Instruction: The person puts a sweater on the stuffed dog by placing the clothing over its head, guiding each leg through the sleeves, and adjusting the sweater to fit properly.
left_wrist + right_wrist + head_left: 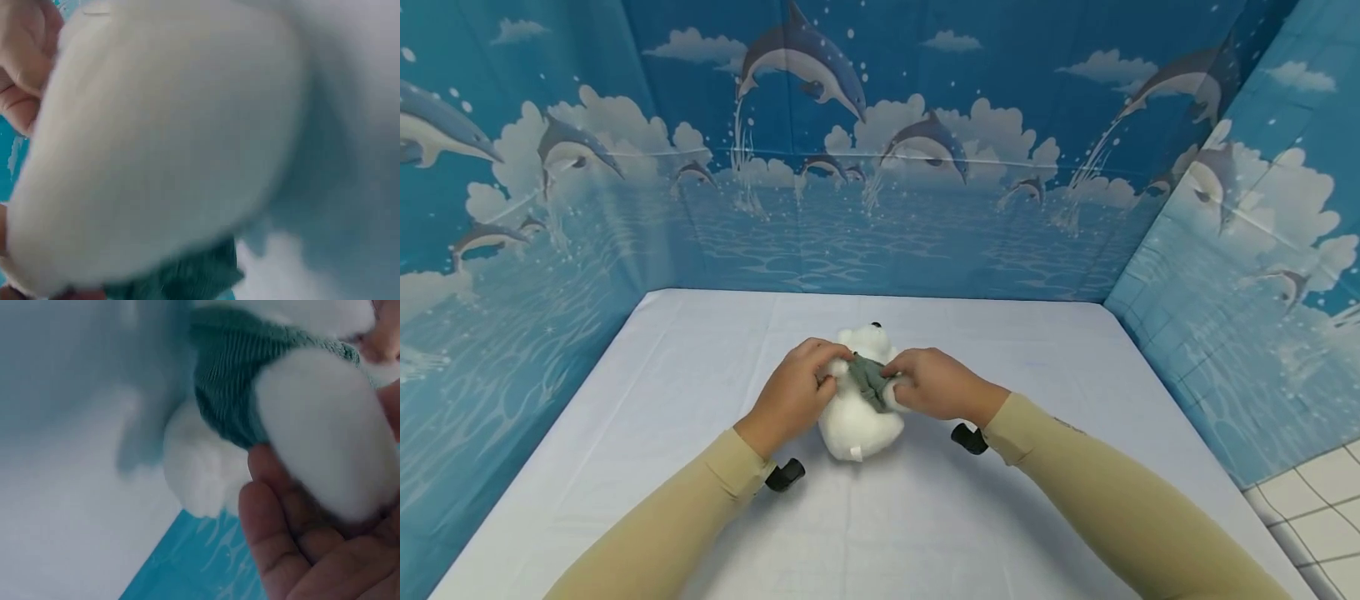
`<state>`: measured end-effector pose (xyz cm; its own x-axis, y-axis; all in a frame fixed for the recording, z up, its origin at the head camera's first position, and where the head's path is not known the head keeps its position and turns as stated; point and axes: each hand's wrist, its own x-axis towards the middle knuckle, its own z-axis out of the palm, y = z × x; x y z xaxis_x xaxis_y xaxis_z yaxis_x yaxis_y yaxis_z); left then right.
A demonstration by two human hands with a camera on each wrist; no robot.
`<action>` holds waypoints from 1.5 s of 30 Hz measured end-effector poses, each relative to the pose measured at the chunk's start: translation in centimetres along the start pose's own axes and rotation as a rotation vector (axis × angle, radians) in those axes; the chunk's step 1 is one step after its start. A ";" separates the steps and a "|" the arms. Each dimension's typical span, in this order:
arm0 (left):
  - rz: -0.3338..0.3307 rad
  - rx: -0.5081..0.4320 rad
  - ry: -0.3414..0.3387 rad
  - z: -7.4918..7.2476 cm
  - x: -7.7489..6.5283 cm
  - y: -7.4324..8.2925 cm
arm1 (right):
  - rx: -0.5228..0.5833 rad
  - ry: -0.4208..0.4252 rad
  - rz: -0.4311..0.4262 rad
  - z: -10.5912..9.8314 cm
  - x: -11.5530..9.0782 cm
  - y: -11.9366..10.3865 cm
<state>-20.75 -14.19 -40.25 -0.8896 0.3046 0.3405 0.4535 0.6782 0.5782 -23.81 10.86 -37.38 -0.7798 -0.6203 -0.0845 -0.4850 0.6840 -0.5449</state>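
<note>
A white plush bear [850, 421] sits mid-table in the head view, its black nose pointing up and away. It wears a grey-green knitted garment [868, 381] on its upper body. My left hand [793, 392] grips the bear's left side by the arm, fingertips at the garment's edge. On the opposite side, my right hand [943, 383] holds the other arm between thumb and fingers, beside the garment. The right wrist view shows curled fingers [269, 519] around a white limb [325, 431]. The bear's white body [169, 137] fills the left wrist view and hides most of my left hand.
A white cloth covers the table [647, 433]. Behind it and at the sides hangs a blue curtain [880, 242] printed with dolphins. Black wrist-worn devices [786, 475] show below both cuffs. Light floor tiles [1311, 508] appear at the lower right.
</note>
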 end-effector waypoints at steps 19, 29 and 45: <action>0.276 0.127 -0.061 3.4 -0.9 1.4 | -0.009 -0.087 0.004 0.2 -0.9 2.3; 0.325 0.135 -0.075 3.6 -1.7 1.3 | 0.118 -0.080 0.025 -0.2 1.1 0.1; 0.181 0.200 0.045 3.8 -2.9 0.6 | 0.023 -0.064 0.028 -2.0 -1.9 2.0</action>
<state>-18.09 -12.15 -43.67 -0.7894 0.4061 0.4604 0.5815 0.7350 0.3487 -24.05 14.21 -36.65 -0.7658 -0.6247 -0.1525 -0.4536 0.6929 -0.5605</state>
